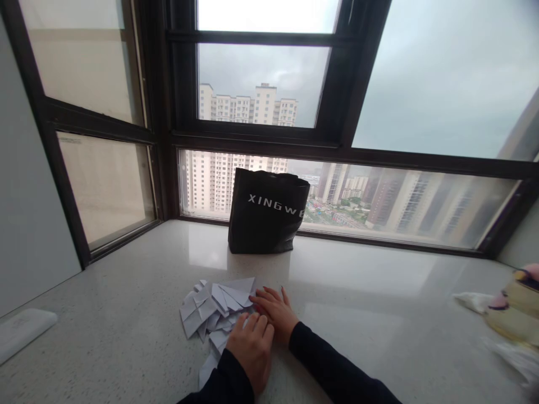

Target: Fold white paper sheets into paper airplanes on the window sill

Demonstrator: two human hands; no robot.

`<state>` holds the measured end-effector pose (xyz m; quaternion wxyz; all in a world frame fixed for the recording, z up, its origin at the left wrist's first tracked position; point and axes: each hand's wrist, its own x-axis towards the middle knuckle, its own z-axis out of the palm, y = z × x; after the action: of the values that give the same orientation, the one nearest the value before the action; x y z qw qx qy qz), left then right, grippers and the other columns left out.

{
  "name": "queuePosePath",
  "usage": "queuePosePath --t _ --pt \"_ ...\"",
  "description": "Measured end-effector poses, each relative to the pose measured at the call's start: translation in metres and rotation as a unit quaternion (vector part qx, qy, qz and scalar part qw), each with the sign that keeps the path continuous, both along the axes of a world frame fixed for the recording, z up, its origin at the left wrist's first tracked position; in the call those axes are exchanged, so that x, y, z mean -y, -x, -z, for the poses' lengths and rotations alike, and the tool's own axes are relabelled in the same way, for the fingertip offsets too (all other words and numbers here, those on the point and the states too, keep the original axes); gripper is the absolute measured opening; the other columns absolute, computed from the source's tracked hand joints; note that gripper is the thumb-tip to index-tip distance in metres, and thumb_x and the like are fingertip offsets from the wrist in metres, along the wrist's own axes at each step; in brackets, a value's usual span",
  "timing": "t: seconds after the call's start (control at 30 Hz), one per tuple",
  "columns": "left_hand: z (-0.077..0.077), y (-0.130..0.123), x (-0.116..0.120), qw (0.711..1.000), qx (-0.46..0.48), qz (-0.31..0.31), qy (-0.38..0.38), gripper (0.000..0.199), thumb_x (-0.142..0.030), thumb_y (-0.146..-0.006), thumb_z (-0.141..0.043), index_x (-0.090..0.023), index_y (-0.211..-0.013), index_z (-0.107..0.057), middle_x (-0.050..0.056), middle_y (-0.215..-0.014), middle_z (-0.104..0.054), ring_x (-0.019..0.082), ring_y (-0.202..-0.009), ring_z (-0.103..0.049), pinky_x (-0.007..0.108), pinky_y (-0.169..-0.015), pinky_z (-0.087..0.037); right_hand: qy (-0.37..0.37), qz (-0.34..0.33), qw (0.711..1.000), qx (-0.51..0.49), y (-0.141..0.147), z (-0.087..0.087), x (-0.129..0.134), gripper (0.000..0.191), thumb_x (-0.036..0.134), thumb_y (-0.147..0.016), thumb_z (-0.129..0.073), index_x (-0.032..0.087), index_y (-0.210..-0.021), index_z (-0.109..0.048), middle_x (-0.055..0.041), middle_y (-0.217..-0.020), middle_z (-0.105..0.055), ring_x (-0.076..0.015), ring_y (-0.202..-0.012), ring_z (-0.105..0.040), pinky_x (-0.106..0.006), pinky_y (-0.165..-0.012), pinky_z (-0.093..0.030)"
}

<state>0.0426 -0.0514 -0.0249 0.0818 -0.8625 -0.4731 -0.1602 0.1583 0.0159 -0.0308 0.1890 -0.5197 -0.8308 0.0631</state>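
folded white papers (200, 308) piled on the white sill (138, 314), well apart from the window frame (379, 242); wide gap betw. r. hand (275, 310) and yellowish item (516, 308) at far r. l. hand (251, 342) curled at pile's lower r. side, can't tell if gripping; r. hand open, fingers out at papers' edge. black bag (267, 224) upright nr. window, reads "xingwe", last letter at its side edge; contents hidden.

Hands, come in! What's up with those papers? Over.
Left hand curled; right hand fingers extended. Folded papers heaped by both hands. Black bag stands behind papers, not touching hands.
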Motion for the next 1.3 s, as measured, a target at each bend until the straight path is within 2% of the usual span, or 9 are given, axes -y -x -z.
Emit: queuePosePath --t 0.2,0.3,0.43,0.6,0.7,0.87,1.03,1.17,1.3 --pt "0.004 0.010 -0.012 0.999 -0.027 -0.004 -0.021 0.033 -0.020 -0.081 -0.032 -0.017 -0.110 -0.047 0.006 -0.117 -0.050 0.022 -0.106 -0.043 0.040 -0.087 -0.033 -0.001 0.026 0.999 -0.045 -0.002 -0.005 -0.016 0.045 0.003 -0.070 -0.037 0.023 -0.108 -0.050 -0.0027 -0.109 -0.055 -0.0178 -0.104 -0.043 -0.036 -0.091 -0.024" --pt "0.010 0.015 -0.018 0.999 -0.038 -0.014 -0.024 0.038 -0.032 -0.082 -0.033 -0.016 -0.114 -0.046 0.007 -0.118 -0.049 0.023 -0.106 -0.044 0.041 -0.085 -0.035 0.010 0.015 0.999 -0.047 0.001 -0.003 -0.018 0.055 -0.002 -0.065 -0.035 0.023 -0.112 -0.046 -0.0023 -0.114 -0.052 -0.0181 -0.108 -0.039 -0.038 -0.094 -0.019" --pt "0.020 0.019 -0.020 0.994 -0.012 -0.100 -0.038 0.045 -0.045 -0.077 -0.039 -0.015 -0.108 -0.052 0.010 -0.113 -0.054 0.028 -0.103 -0.046 0.046 -0.084 -0.034 0.027 -0.030 0.998 -0.044 0.015 0.001 -0.014 0.060 -0.004 -0.061 -0.035 0.026 -0.111 -0.048 0.0011 -0.116 -0.051 -0.0186 -0.112 -0.036 -0.042 -0.096 -0.011" --pt "0.021 0.026 -0.021 0.990 -0.040 -0.133 -0.039 0.035 -0.027 -0.078 -0.043 -0.011 -0.107 -0.054 0.015 -0.109 -0.055 0.033 -0.101 -0.046 0.051 -0.080 -0.034 0.035 -0.074 0.995 -0.052 0.027 -0.002 -0.010 0.068 -0.006 -0.056 -0.035 0.031 -0.111 -0.046 0.0063 -0.114 -0.052 -0.0176 -0.112 -0.036 -0.045 -0.096 -0.005" --pt "0.015 0.027 -0.020 0.989 -0.038 -0.137 -0.039 0.033 -0.020 -0.077 -0.042 -0.008 -0.105 -0.054 0.017 -0.110 -0.054 0.034 -0.104 -0.043 0.052 -0.079 -0.034 0.029 -0.061 0.995 -0.069 0.026 -0.004 -0.011 0.065 -0.006 -0.055 -0.034 0.030 -0.107 -0.049 0.0042 -0.111 -0.054 -0.0178 -0.109 -0.038 -0.045 -0.095 -0.010" --pt "0.010 0.013 -0.005 0.996 -0.028 -0.085 -0.011 0.039 -0.024 -0.075 -0.046 -0.005 -0.109 -0.051 0.018 -0.115 -0.050 0.033 -0.106 -0.042 0.050 -0.084 -0.033 0.009 -0.031 0.993 -0.112 0.013 -0.007 -0.004 0.052 -0.003 -0.061 -0.032 0.018 -0.103 -0.052 -0.0050 -0.105 -0.057 -0.0174 -0.100 -0.046 -0.035 -0.089 -0.031" --pt "0.028 -0.004 -0.003 1.000 -0.004 0.007 0.025 0.048 -0.033 -0.073 -0.045 -0.008 -0.114 -0.045 0.015 -0.118 -0.048 0.030 -0.107 -0.042 0.046 -0.085 -0.035 0.005 -0.042 0.990 -0.137 -0.003 -0.005 0.024 0.050 -0.002 -0.060 -0.032 0.014 -0.104 -0.049 -0.0080 -0.106 -0.054 -0.0162 -0.102 -0.046 -0.031 -0.091 -0.033" --pt "0.041 0.001 -0.017 1.000 0.006 -0.013 0.008 0.046 -0.037 -0.075 -0.041 -0.008 -0.110 -0.048 0.015 -0.116 -0.049 0.028 -0.107 -0.043 0.043 -0.087 -0.035 0.015 -0.052 0.981 -0.185 -0.019 0.004 0.042 0.057 -0.002 -0.062 -0.032 0.015 -0.116 -0.036 -0.0089 -0.114 -0.049 -0.0156 -0.106 -0.044 -0.034 -0.092 -0.033" --pt "0.030 0.016 -0.025 0.999 -0.002 -0.030 -0.039 0.046 -0.040 -0.079 -0.036 -0.009 -0.109 -0.050 0.014 -0.116 -0.050 0.027 -0.106 -0.044 0.041 -0.086 -0.036 0.018 -0.055 0.974 -0.218 -0.029 0.012 0.047 0.058 0.000 -0.066 -0.033 0.018 -0.122 -0.028 -0.0085 -0.119 -0.046 -0.0158 -0.108 -0.042 -0.036 -0.093 -0.032"
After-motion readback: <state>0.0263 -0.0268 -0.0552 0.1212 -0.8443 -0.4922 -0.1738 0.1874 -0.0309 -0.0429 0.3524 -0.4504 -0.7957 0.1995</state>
